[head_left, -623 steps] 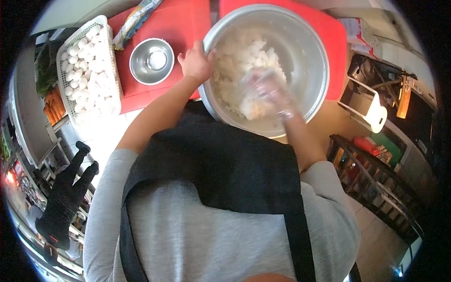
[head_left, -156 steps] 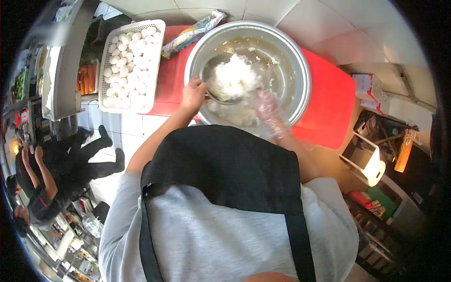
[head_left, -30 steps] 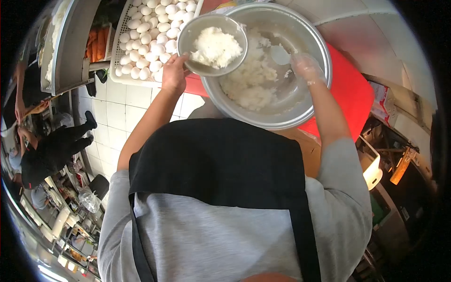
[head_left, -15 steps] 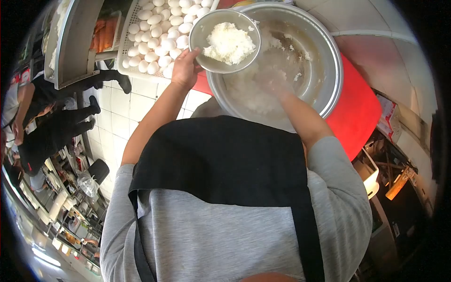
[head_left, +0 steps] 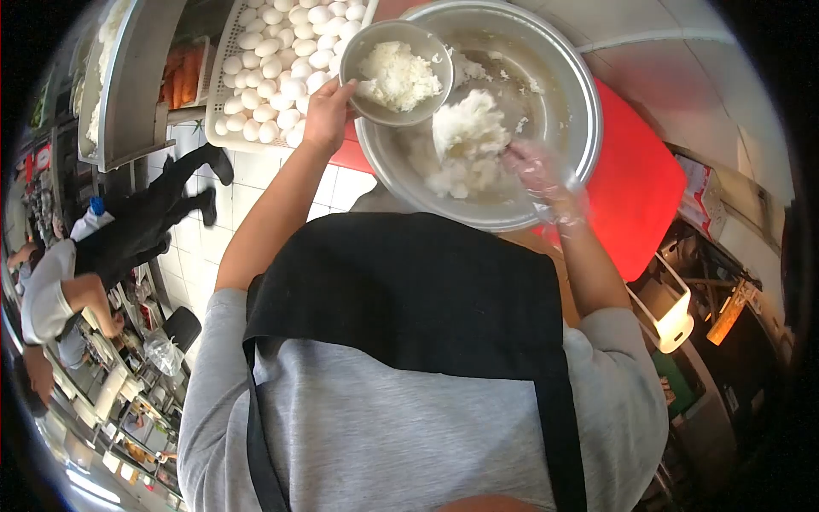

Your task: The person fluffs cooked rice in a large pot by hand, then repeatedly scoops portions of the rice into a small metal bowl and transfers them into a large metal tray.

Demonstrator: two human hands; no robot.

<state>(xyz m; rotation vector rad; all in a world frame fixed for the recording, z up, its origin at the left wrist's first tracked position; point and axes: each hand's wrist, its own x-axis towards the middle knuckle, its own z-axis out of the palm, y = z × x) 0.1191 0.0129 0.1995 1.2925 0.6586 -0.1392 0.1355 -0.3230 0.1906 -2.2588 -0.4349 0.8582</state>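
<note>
My left hand point(head_left: 328, 115) is closed on the rim of a small metal bowl point(head_left: 356, 96), tilted over the left edge of a large metal basin point(head_left: 587, 111). A mound of white cooked rice point(head_left: 401, 77) lies in the bowl. In a clear plastic glove, my right hand point(head_left: 537, 171) is inside the basin, closed on a big clump of rice point(head_left: 471, 124) in front of its fingers. Loose grains and more rice stick to the basin's floor and wall. Motion slightly blurs the gloved hand.
A white plastic crate of eggs point(head_left: 290, 60) stands left of the bowl. Under the basin is a red surface point(head_left: 636, 171). A metal-sided container point(head_left: 141, 85) and carrots point(head_left: 182, 77) are at the upper left. Another person point(head_left: 60, 290) stands at far left.
My right hand has come up from the basin's bottom with a clump of rice. The bowl has shifted slightly left and up. At the left, the other person has changed position.
</note>
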